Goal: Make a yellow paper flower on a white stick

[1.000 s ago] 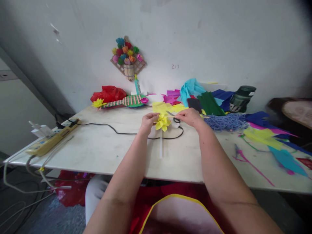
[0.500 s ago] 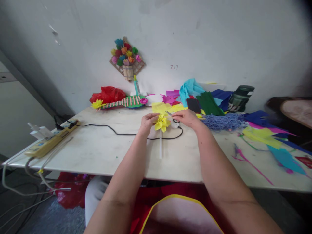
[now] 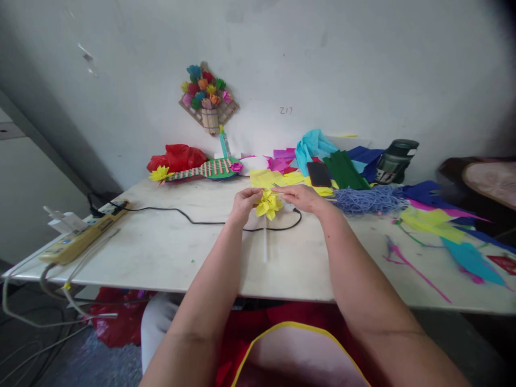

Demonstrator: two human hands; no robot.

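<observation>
My left hand (image 3: 245, 203) pinches the edge of a yellow paper flower (image 3: 269, 205) with pointed petals. Close against the flower's right side is my right hand (image 3: 299, 198), its fingers closed round a thin wooden stick (image 3: 331, 200) that runs under the palm. The stick's tip is at the petals; whether it touches them I cannot tell. A white rod (image 3: 265, 244) shows below the flower, pointing toward me. Behind my right fingers a scissors blade (image 3: 276, 185) peeks out, the rest hidden.
A black cable (image 3: 181, 213) crosses from the power strip (image 3: 84, 236) at left. Behind lie a green paper lute (image 3: 220, 168), yellow crepe paper (image 3: 264, 177) and a phone (image 3: 319, 174). Blue shredded paper (image 3: 366, 200) and a dark bottle (image 3: 397, 161) are at right.
My right hand has shifted slightly left, nearer the flower, and its fingers now lie flatter along the stick. My left hand stays on the flower.
</observation>
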